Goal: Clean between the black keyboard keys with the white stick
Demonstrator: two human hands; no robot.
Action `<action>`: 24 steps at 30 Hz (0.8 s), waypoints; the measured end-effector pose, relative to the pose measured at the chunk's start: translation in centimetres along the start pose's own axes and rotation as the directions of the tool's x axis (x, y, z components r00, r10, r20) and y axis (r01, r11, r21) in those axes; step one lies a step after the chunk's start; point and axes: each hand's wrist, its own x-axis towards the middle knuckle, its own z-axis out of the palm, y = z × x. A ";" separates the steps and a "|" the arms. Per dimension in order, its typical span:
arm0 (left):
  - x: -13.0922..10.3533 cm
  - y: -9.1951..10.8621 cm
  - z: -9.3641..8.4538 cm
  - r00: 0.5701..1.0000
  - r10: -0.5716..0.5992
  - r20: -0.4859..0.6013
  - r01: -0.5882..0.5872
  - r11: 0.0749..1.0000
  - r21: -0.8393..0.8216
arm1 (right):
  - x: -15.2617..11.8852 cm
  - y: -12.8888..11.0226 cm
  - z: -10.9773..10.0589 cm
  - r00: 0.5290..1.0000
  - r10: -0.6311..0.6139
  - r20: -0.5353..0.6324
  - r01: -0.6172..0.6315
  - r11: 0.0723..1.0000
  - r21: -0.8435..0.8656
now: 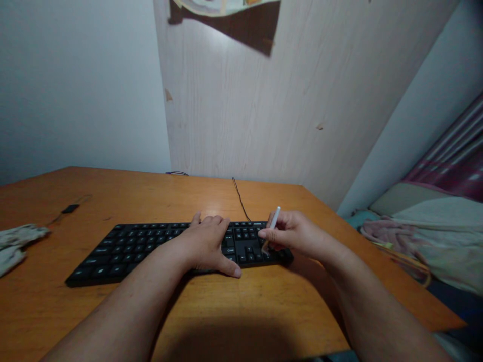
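A black keyboard [132,251] lies on the wooden desk, its number pad at the right end. Across its middle rests my left hand [207,244], open, fingers stretched towards the far edge and thumb lying at the near edge. My right hand [289,231] is closed in a pinch over the number pad. It holds what looks like a small brush with a white handle [276,217]; the handle tilts up, and a brownish tip points down at the keys. My fingers partly hide the lower part of the brush.
The keyboard's cable [238,193] runs back over the desk [241,306] to the wall. A crumpled pale cloth [18,244] and a small black piece with a thin cord [70,208] lie at the left. Beyond the desk's right edge is bedding [433,226].
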 end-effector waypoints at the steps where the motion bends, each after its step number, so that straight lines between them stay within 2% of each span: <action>1: 0.0 0.0 0.0 1.000 -0.001 0.001 0.001 1.000 -0.001 | 0.0 0.0 0.0 1.000 -0.003 0.001 0.003 1.000 0.000; 5: 0.0 -0.1 0.1 1.000 -0.011 0.006 0.011 1.000 -0.005 | 0.3 0.7 -0.8 0.996 -0.073 -0.052 0.062 0.978 -0.197; 8: 0.0 -0.1 0.1 1.000 -0.010 0.004 0.011 1.000 -0.011 | 0.4 1.2 -1.7 0.975 -0.115 -0.189 0.046 0.942 -0.333; 11: 0.0 -0.2 0.1 1.000 -0.010 0.004 0.010 1.000 -0.018 | 0.6 1.1 -2.0 0.948 -0.084 -0.307 0.003 0.967 -0.254; 14: 0.0 -0.2 0.2 1.000 -0.012 -0.001 0.012 1.000 -0.016 | 0.7 0.7 -1.4 0.966 -0.048 -0.255 0.035 0.998 -0.056; 16: 0.0 -0.2 0.2 1.000 -0.006 -0.007 0.006 1.000 -0.011 | 0.7 0.3 -0.7 0.974 -0.060 -0.216 0.063 0.998 0.003; 20: 0.0 -0.1 0.3 1.000 -0.008 -0.011 0.008 1.000 -0.004 | 0.8 0.2 0.2 0.983 -0.073 -0.171 0.072 0.997 -0.014; 24: 0.0 -0.1 0.2 1.000 -0.010 -0.003 0.010 1.000 -0.005 | 0.9 1.0 -0.4 0.982 -0.084 -0.170 0.069 0.993 -0.093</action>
